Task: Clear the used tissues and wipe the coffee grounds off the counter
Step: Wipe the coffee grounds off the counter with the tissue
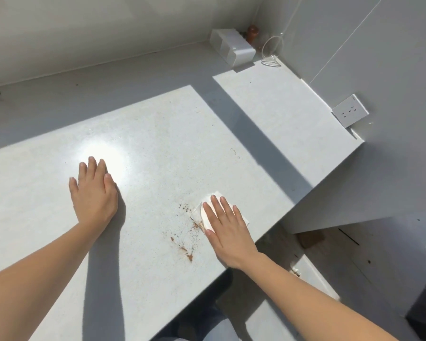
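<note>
Right grip: fingers straight and close together, palm down, pressing a folded tissue flat on the tabletop, near its front-right corner. It pins the tissue rather than pinching it. The tissue's left edge is stained brown.

Left grip: flat on the tabletop, fingers straight and slightly spread, holding nothing. It sits well apart from the mess and looks like a brace only.

Grounds: they lie just left of the tissue, on the thumb side. One clump touches the tissue's left edge, and the rest trail diagonally toward the near edge. So the streak's long axis runs approx. from the tissue's left corner down to the front edge. A fainter dusting spreads up and left across the mid tabletop.

Judgement: wiping is under way w/ a good part left. The right grip is much nearer, so the next stroke is prob. a sweep left and toward the body, gathering along the streak. Risk: grounds get pushed off the front edge onto the floor.
</note>
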{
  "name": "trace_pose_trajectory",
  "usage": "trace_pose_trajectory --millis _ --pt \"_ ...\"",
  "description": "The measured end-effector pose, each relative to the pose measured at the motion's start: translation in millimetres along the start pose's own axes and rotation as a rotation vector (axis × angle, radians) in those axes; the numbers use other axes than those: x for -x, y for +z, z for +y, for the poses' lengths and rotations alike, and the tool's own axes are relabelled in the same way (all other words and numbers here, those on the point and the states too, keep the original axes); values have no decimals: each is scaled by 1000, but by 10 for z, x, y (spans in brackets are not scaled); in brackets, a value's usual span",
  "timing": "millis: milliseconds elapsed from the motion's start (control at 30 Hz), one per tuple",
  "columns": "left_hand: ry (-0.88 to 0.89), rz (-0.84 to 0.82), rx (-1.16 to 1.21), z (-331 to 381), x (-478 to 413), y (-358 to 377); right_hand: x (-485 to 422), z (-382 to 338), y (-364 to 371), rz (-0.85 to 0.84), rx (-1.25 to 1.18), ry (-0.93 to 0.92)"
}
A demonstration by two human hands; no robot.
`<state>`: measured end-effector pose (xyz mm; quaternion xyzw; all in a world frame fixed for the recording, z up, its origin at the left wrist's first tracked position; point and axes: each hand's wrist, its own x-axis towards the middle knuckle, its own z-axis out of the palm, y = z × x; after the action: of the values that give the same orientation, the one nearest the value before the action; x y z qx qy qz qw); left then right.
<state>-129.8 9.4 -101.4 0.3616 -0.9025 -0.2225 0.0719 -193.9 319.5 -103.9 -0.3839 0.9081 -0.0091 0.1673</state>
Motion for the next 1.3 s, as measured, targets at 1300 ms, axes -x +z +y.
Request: trace_pose_trajectory --millis 1300 --pt "-940 299 -194 230 1965 356 -1647 235 -645 -95 85 -568"
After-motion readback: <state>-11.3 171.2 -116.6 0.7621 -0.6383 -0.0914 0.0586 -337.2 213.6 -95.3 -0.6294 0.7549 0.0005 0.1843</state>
